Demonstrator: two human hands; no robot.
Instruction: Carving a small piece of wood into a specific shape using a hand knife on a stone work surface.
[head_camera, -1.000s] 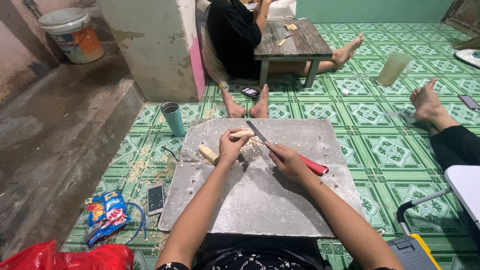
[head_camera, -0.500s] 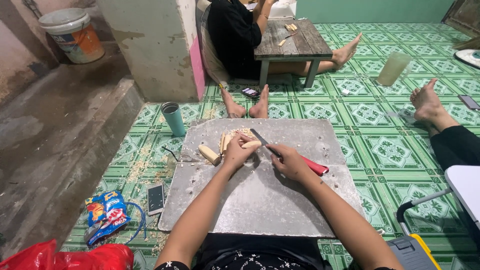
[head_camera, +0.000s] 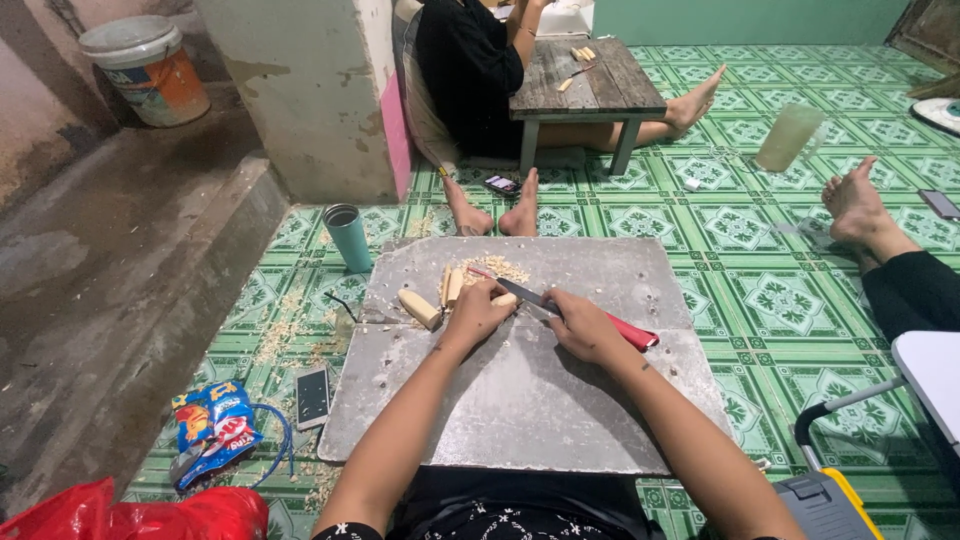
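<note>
Head view, person seated on the floor at a grey slab surface (head_camera: 520, 400) laid on green patterned tiles.

Left hand (head_camera: 478, 312): fingers curled down over a pale wooden piece (head_camera: 505, 299), pinning it to the surface; only the end of the piece shows past the fingertips.

Right hand (head_camera: 585, 325): closed around the red handle of a knife (head_camera: 570, 312). Blade runs up and left from the hand, its tip reaching the pale wooden piece; whether the edge is actually in the wood cannot be told from this angle.

Just left of the left hand: two slim cut sticks (head_camera: 450, 285) lying side by side, and a thicker pale block (head_camera: 419, 307) nearer the slab's left edge. Pale shavings (head_camera: 495, 268) lie behind the hands.

Off the slab: teal cup (head_camera: 349, 237) upright on the tiles by the far left corner; phone (head_camera: 313, 396) flat by the left edge; blue snack bag (head_camera: 208, 428) further left; red plastic bag (head_camera: 130, 512) at the bottom corner; bucket (head_camera: 145, 68) on the concrete ledge.

Another person sits beyond at a low wooden table (head_camera: 590, 85), bare feet (head_camera: 495, 212) touching the slab's far edge. A second person's foot (head_camera: 858, 205) is at the right
</note>
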